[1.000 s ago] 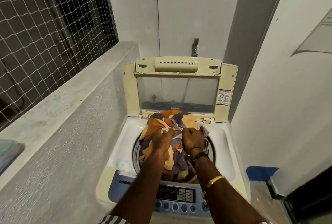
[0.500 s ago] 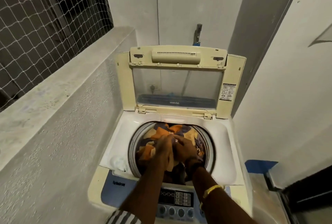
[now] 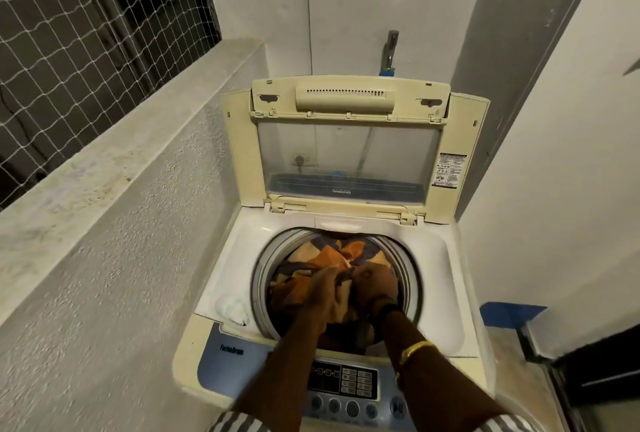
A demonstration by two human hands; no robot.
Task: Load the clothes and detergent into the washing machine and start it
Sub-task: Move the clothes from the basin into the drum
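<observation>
Orange, cream and grey-blue clothes (image 3: 332, 255) now sit down inside the drum (image 3: 263, 279) of the washing machine (image 3: 446, 258). A second ago I held the same bundle heaped above the opening, up against the hinge of the lid (image 3: 346, 154). Since then I have pushed it down until its top lies below the round ring. My left hand (image 3: 323, 288) and right hand (image 3: 375, 284) are both in the opening, side by side and touching, with fingers curled into the fabric, gripping it as they press.

I judge the loading nearly done, with the detergent and the start button still to come.

The fabric is soft and crumpled into loose folds, so I expect it to puff up a little once I let go. The drum ring looks smooth and grey, and the deck around it is glossy white plastic. The lid is yellowed cream with a clear window and stands upright. A white lump (image 3: 232, 307) lies on the deck's front left corner, just beside the ring, and I cannot tell what it is. The blue control panel (image 3: 343, 381) with its round buttons sits under my forearms. Rough plaster covers the wall (image 3: 121, 293) on my left.
</observation>
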